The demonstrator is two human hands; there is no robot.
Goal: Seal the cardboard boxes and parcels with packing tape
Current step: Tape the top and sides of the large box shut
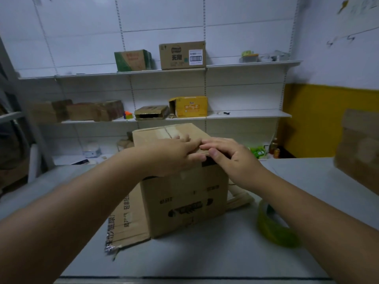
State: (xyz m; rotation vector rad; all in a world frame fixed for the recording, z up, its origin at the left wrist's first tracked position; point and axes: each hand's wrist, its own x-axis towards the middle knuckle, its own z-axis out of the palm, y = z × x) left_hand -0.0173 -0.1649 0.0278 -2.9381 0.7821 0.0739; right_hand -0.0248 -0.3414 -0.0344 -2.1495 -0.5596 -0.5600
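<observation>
Brown cardboard box (184, 197) stands on the grey desk (205, 255), directly under both hands, in the only view, the head camera. The left hand (176, 152) and the right hand (231, 158) lie on its top flaps with their fingers (194, 144) laid out fairly straight and meeting over the middle seam. Neither hand grasps anything; both press down. A dark gap shows just below the right thumb, so the flaps look not quite level there.

To do this step well, I would push the two flaps flush and edge to edge. One hand should then hold them down while the other fetches the tape, so the seam does not spring apart.

A roll of green-tinted packing tape (274, 224) lies on the desk below and to the right of the fingers, close under the right forearm and untouched. A flattened cardboard sheet (127, 218) lies on the desk against the box's left side, below the left fingers.

What the box holds is hidden by its closed flaps. Beyond the fingers, wall shelves carry a brown carton with a barcode label (182, 55) and a green carton (133, 60), both closed. A yellow carton (188, 106) lies on its side with one end open, nothing visible inside it.
</observation>
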